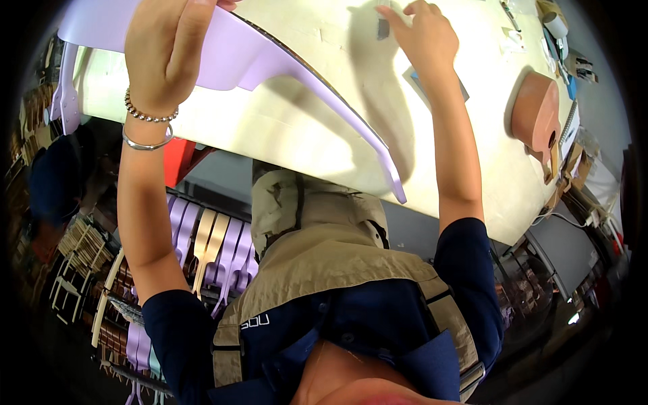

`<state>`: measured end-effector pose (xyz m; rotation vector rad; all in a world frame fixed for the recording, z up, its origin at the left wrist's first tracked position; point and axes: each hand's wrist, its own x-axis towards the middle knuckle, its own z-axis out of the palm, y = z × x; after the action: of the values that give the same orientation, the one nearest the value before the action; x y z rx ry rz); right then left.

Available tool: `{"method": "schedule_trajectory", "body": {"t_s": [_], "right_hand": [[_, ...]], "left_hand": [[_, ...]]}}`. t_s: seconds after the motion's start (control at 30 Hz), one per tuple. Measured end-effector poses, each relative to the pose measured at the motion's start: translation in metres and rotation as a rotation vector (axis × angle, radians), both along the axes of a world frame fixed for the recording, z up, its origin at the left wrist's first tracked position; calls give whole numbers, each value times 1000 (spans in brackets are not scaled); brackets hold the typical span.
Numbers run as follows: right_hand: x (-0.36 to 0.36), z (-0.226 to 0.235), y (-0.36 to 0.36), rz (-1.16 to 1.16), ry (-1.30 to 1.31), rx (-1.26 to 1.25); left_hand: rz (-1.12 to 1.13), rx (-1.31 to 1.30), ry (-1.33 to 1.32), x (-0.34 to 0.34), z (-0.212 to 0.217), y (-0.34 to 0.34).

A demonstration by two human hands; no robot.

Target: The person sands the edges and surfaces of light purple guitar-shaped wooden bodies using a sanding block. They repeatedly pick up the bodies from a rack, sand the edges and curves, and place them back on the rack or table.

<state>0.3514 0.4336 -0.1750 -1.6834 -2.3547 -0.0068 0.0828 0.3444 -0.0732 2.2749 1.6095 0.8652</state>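
Note:
My left hand (165, 57) is closed on a lilac ukulele (233, 50), raised over the near left part of the worktable. Its fingers are mostly hidden behind the hand and cut off by the top edge. A long, thin lilac part slopes down to the right, past the table's front edge, with a dark strip along its upper side. My right hand (428, 37) hovers at the far middle of the table, thumb apart from the fingers and nothing seen in it. Close to its thumb lies a small grey metal piece (383, 27).
A flat blue-grey block (417, 82) lies under my right forearm. An unpainted brown ukulele body (536, 111) stands at the table's (472, 182) right, near assorted tools. A lilac headstock (67, 101) hangs at the left edge. Below, a rack holds several lilac and wooden instruments (212, 243).

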Motion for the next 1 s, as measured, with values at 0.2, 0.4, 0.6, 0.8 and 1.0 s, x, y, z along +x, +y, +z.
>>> {"method": "schedule_trajectory", "body": {"t_s": [0.2,0.4,0.6,0.8,1.0], "right_hand": [[-15,-6,26,-46,55,-537],[-10,27,14,93,958,-935],[-48,62,-4,896,884,-770],[-73,71,0,1016,768,-786],[-79,69,5,1072,648,-778]], "left_hand": [[-28,-38,-31,-4,1,1],[-18,364,-682,1,-43,7],[24,247,-159,5,-7,0],[-3,250,-219,4,-5,0],[-50,201,-236,-1,-5,1]]}}
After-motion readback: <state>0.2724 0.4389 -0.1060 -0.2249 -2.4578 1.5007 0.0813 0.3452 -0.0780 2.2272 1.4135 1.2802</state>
